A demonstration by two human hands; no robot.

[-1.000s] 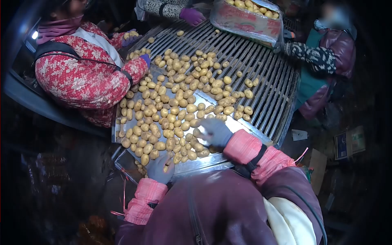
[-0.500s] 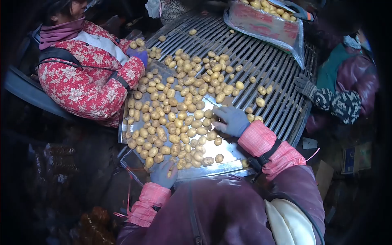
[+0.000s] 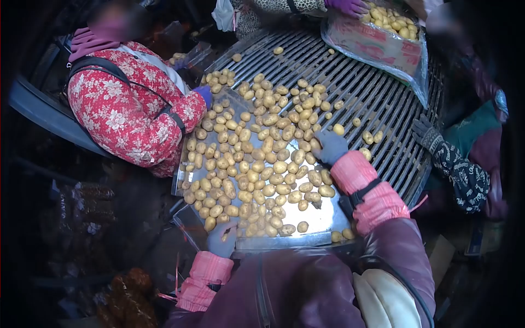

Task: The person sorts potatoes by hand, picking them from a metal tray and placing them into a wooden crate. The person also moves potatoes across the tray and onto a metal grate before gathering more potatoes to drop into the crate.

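Observation:
Yellow-brown potatoes [image 3: 257, 164] lie in a dense heap on a shiny metal tray [image 3: 322, 218]. My right hand [image 3: 331, 147], in a grey-blue glove, rests at the heap's right edge. Its fingers are bent and a little apart over the potatoes, and I see nothing gripped in it. At the near left corner of the tray is my left hand [image 3: 222, 239], in the same kind of glove. Its fingers are curled around a small yellowish thing that I cannot make out. Several potatoes lie just beyond that hand.
A slatted metal rack [image 3: 290, 60] adjoins the tray, with scattered potatoes on it. At its far end stands a plastic-lined cardboard box [image 3: 377, 46] of potatoes, a co-worker's purple glove [image 3: 350, 6] beside it. Other workers' gloved hands are at left [image 3: 205, 95] and right [image 3: 427, 134].
My right hand has moved away from me, up the heap's right edge. Several potatoes now lie on the tray's right side. My left hand stays at the near corner. A purple glove appears at the box.

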